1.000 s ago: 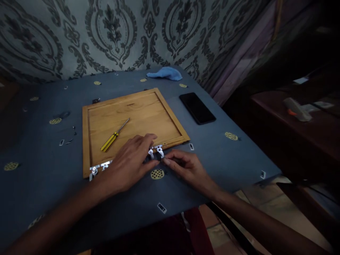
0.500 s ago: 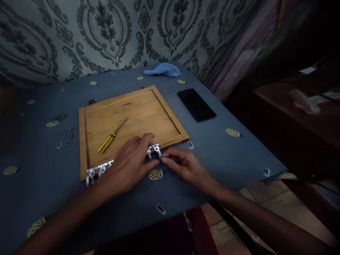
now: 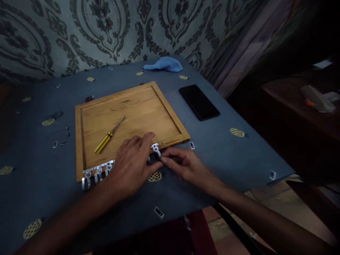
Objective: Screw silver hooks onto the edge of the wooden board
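Note:
A wooden framed panel (image 3: 127,106) lies flat on the table. Along its near edge runs a silvery metal hook rail (image 3: 98,169) with several hooks. My left hand (image 3: 134,164) is draped over the middle of this rail, fingers on the panel side and thumb on the near side, hiding part of it. At the rail's right end, thumb and fingers of my right hand (image 3: 183,161) pinch the tip of the last hook (image 3: 156,148). Two small dark holes show in the frame just right of that hook. A yellow-and-black screwdriver (image 3: 108,135) rests on the panel.
Several small screws (image 3: 67,134) lie left of the panel. A black phone (image 3: 199,102) is to its right, and a blue cloth (image 3: 166,64) sits at the back. Dark hardware (image 3: 89,98) shows at the panel's far edge. The patterned tablecloth (image 3: 239,159) reaches the table's right edge.
The view has shifted slightly. My left hand covers a bit more of the rail's right part, and one more hook shows at its left. My right hand keeps its pinch on the end hook.

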The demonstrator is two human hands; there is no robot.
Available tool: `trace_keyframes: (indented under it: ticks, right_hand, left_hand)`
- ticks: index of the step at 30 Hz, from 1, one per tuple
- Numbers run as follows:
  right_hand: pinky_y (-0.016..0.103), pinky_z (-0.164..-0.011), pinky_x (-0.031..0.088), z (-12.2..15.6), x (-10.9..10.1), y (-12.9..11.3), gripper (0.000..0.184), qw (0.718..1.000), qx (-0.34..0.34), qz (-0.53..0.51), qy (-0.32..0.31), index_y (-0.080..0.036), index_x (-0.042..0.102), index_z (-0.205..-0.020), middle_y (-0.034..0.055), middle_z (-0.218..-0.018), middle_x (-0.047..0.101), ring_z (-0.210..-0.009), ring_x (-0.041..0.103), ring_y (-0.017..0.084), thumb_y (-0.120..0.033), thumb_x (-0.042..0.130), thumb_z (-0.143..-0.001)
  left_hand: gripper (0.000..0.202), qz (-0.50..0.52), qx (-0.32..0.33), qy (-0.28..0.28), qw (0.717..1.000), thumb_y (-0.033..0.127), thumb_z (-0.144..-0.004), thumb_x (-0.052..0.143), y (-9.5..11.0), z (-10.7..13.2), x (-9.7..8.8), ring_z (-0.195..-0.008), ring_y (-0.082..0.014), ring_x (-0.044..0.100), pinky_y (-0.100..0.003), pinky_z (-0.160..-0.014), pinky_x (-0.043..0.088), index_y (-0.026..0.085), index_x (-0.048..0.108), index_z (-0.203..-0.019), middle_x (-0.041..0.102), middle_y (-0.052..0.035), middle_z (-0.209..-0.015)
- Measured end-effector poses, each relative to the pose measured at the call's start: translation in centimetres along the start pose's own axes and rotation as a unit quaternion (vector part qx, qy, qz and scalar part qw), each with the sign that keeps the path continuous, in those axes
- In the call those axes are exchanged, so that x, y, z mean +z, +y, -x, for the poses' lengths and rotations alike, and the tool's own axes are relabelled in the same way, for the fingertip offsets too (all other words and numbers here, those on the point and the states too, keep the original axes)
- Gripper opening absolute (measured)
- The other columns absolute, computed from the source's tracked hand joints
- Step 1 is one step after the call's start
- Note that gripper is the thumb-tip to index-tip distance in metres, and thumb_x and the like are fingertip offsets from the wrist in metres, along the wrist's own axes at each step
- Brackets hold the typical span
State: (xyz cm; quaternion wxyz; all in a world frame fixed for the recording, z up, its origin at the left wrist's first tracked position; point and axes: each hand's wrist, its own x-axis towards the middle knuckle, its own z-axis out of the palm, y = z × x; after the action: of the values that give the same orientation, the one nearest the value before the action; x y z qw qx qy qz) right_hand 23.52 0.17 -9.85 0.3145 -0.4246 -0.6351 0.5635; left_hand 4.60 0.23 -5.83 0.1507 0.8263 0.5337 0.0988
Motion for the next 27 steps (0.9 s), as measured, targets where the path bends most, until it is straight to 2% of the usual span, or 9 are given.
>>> trace_keyframes:
  ticks: [8,10,12,14,17,19,21,27]
  right_hand:
    - [0.019,-0.04,0.033,0.2,-0.2,-0.3,0.023,1.0,0.008,-0.008,-0.017,-0.019,0.06,-0.079,-0.0055,-0.06,0.048,-0.044,0.042,0.006,-0.034,0.053,-0.095]
    - [0.02,-0.042,0.037,0.4,-0.3,-0.5,0.023,1.0,0.009,0.005,-0.017,-0.019,0.061,-0.081,-0.0047,-0.061,0.051,-0.046,0.047,0.008,-0.035,0.052,-0.096]
    - [0.022,-0.051,0.046,0.5,-0.5,-0.6,0.021,0.997,-0.034,0.069,0.009,-0.019,0.064,-0.084,-0.0018,-0.067,0.059,-0.057,0.058,0.011,-0.03,0.052,-0.098]
    - [0.026,-0.065,0.054,0.6,-0.8,-0.4,0.016,0.978,-0.12,0.166,0.04,-0.018,0.067,-0.092,0.0027,-0.082,0.068,-0.075,0.067,0.015,-0.023,0.052,-0.098]
    - [0.033,-0.08,0.06,0.7,-1.4,0.1,0.021,0.928,-0.219,0.298,0.052,-0.015,0.067,-0.112,0.0096,-0.105,0.071,-0.095,0.071,0.019,-0.016,0.051,-0.098]
    - [0.036,-0.086,0.062,0.8,-1.8,0.5,0.029,0.903,-0.247,0.351,0.042,-0.015,0.064,-0.124,0.0129,-0.12,0.07,-0.106,0.071,0.022,-0.015,0.05,-0.099]
    - [0.037,-0.093,0.061,0.8,-2.1,0.8,0.035,0.891,-0.262,0.371,0.027,-0.016,0.061,-0.132,0.0133,-0.132,0.066,-0.115,0.068,0.022,-0.014,0.049,-0.099]
    - [0.039,-0.098,0.06,0.8,-2.4,1.4,0.041,0.88,-0.275,0.386,-0.005,-0.017,0.057,-0.139,0.012,-0.139,0.062,-0.121,0.066,0.022,-0.009,0.048,-0.099]
  left_hand:
    - [0.054,-0.012,-0.003,0.02,1.0,0.033,-0.084,0.071,0.1,-0.2,0.5,-0.099,-0.0298,0.064,-0.044,-0.084,0.049,0.022,0.041,-0.127,0.071,-0.0064,-0.106]
    - [0.051,-0.014,0.0,0.021,1.0,0.032,-0.084,0.07,0.1,-0.2,0.6,-0.097,-0.0297,0.065,-0.044,-0.083,0.049,0.022,0.042,-0.125,0.07,-0.0062,-0.104]
    - [0.05,-0.015,0.001,0.025,1.0,0.032,-0.084,0.069,0.2,-0.1,0.6,-0.097,-0.0304,0.065,-0.046,-0.084,0.049,0.022,0.042,-0.125,0.07,-0.0067,-0.104]
    - [0.049,-0.012,0.002,0.025,1.0,0.032,-0.084,0.068,0.2,-0.1,0.7,-0.098,-0.0319,0.065,-0.048,-0.085,0.049,0.021,0.042,-0.124,0.07,-0.0077,-0.105]
    - [0.046,-0.002,0.003,0.02,1.0,0.033,-0.084,0.068,0.1,-0.1,0.8,-0.1,-0.0334,0.065,-0.049,-0.085,0.049,0.02,0.042,-0.121,0.07,-0.0089,-0.106]
    - [0.046,0.0,0.004,0.025,1.0,0.034,-0.084,0.069,0.1,-0.1,0.8,-0.101,-0.0329,0.065,-0.049,-0.085,0.049,0.021,0.043,-0.119,0.07,-0.0086,-0.107]
    - [0.046,0.002,0.004,0.032,0.999,0.034,-0.083,0.07,0.1,-0.1,0.9,-0.101,-0.0319,0.065,-0.047,-0.085,0.049,0.022,0.043,-0.118,0.07,-0.0082,-0.108]
    - [0.049,0.01,0.009,0.045,0.999,0.032,-0.082,0.072,0.0,0.1,0.9,-0.101,-0.0306,0.065,-0.045,-0.085,0.049,0.022,0.042,-0.119,0.07,-0.0086,-0.109]
